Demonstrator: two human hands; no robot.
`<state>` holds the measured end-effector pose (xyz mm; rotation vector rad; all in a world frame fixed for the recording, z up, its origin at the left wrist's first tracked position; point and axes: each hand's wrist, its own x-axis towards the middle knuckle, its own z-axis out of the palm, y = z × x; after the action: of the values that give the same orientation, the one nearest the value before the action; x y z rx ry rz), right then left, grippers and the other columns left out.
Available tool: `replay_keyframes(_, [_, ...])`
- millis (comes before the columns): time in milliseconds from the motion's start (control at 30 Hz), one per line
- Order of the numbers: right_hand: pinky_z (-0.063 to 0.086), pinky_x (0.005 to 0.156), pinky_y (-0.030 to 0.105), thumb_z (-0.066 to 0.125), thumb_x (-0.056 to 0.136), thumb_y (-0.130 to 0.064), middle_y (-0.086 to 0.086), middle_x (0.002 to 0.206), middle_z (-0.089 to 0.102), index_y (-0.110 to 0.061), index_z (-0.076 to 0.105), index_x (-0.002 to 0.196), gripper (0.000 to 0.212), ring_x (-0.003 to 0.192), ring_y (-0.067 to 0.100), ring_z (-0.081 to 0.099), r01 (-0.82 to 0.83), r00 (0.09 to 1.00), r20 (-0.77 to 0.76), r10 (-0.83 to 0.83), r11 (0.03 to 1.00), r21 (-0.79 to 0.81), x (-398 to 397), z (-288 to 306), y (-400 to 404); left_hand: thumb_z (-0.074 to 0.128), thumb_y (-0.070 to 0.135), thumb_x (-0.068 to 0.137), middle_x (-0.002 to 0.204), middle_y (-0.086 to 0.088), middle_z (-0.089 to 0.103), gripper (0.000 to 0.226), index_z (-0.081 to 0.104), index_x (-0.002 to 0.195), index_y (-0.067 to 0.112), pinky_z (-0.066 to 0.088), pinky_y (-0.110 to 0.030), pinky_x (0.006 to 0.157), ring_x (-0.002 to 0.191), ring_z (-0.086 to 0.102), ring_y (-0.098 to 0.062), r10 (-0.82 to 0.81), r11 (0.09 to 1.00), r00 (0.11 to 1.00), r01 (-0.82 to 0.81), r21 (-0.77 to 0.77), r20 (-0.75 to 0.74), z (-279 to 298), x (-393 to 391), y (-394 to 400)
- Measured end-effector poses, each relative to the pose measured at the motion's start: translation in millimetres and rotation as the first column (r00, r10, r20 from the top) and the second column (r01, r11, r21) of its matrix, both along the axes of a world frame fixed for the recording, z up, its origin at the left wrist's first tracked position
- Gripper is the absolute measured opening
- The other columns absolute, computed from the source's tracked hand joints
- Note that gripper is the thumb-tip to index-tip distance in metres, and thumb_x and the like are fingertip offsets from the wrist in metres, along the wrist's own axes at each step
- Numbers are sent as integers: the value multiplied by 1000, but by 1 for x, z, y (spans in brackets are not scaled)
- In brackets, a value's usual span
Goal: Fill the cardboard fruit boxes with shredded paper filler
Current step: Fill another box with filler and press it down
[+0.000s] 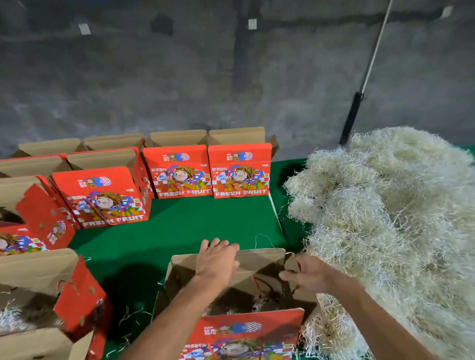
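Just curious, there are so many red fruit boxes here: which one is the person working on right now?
The open box nearest the camera, beside the shredded paper pile. Only it has the left hand and right hand on its flaps.

The nearest open fruit box point(242, 339) stands upright, red with a cartoon figure and "FRESH FRUIT" print, brown flaps raised, only a few strands inside. Just right of that box, touching its side, lies a big pale heap of shredded paper filler point(399, 229). Beyond it, more red boxes point(181, 176) stand open in rows. Left of it, a box with filler inside point(37, 306).
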<state>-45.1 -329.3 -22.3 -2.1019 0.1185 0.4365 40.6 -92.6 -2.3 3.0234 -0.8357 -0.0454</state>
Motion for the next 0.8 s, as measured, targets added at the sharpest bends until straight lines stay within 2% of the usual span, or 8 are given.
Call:
replay_keyframes(100, [57,66,26,58,99,-41,4,80,70,-21,64,93,22,68,10,65,190,976,146,-162,960,-206,0,3,1,54,32,102,134,-3,58,38,51,138,21,28,-46,114,127,48,-22,19,1000,999,-20,-13,-36,2,0,-1])
replay_keyframes(233, [34,42,15,45,105,-41,0,59,52,-16,51,72,42,46,8,41,331,896,391,-212,904,-269,5,19,-6,54,31,102,136,-5,57,39,50,139,22,26,-47,117,130,47,-23,22,999,997,-25,-39,-78,4,0,-1])
replay_keyframes(400, [53,59,44,40,104,-43,3,72,58,-11,56,91,38,58,13,51,438,807,477,-349,895,-87,6,28,-12,56,27,100,135,-3,59,41,50,141,23,26,-47,116,126,48,-20,16,998,995,-21,-51,-95,8,4,-1])
replay_keyframes(433, [57,66,42,46,103,-46,2,85,63,-11,57,106,36,69,13,58,391,844,424,-329,918,-67,5,30,-10,56,26,101,136,-3,58,42,49,142,23,25,-48,117,127,48,-21,20,998,995,-26,-54,-97,9,4,-2])
replay_keyframes(533, [49,86,23,66,92,-47,2,129,59,-17,32,150,73,110,20,62,261,955,174,-239,959,-114,7,23,4,55,22,101,140,-4,57,44,48,144,23,24,-49,119,133,47,-23,34,995,994,-43,-88,-102,13,5,-7])
replay_keyframes(600, [52,78,19,66,96,-32,8,119,67,-13,51,136,47,94,17,65,292,951,177,-255,928,-233,14,13,8,55,20,101,134,-3,61,42,50,142,24,27,-48,117,127,51,-20,27,993,996,-37,-108,-86,14,5,-11])
replay_keyframes(667, [54,62,20,59,101,-26,6,86,68,-8,66,96,20,65,12,59,344,929,243,-279,892,-294,19,8,8,55,18,101,121,-1,66,38,54,139,24,30,-46,115,115,58,-17,29,993,997,-36,-116,-66,14,5,-12])
replay_keyframes(800, [33,42,12,56,103,-29,-5,60,54,-10,59,71,37,47,5,43,414,885,345,-312,867,-277,21,7,2,54,16,101,100,1,71,35,57,136,22,29,-45,117,94,64,-14,55,987,996,-65,-146,-75,14,7,-10])
